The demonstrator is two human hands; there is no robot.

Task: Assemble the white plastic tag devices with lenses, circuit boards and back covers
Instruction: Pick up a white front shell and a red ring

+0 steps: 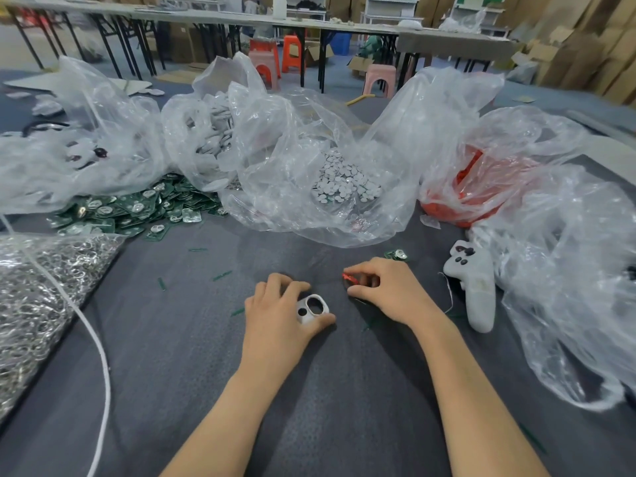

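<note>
Left hand (275, 315) has its grip clamped round the white shell (312, 309) mid-counter (172, 339), holes up, I'd guess so a lens drops straight in. Right hand (389, 290), at 2 o'clock of it, pinches a tiny red lens (347, 277). A spare circuit board (397, 254) waits just past that hand. Fingers hide most of the lens, and I can't tell which plastic bag (309, 132) has the back covers.

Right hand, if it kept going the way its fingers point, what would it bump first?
Probably the left hand, which grips the white tag shell. The right hand, pinching a small red piece, points leftward at it, though depth is unclear.
</note>
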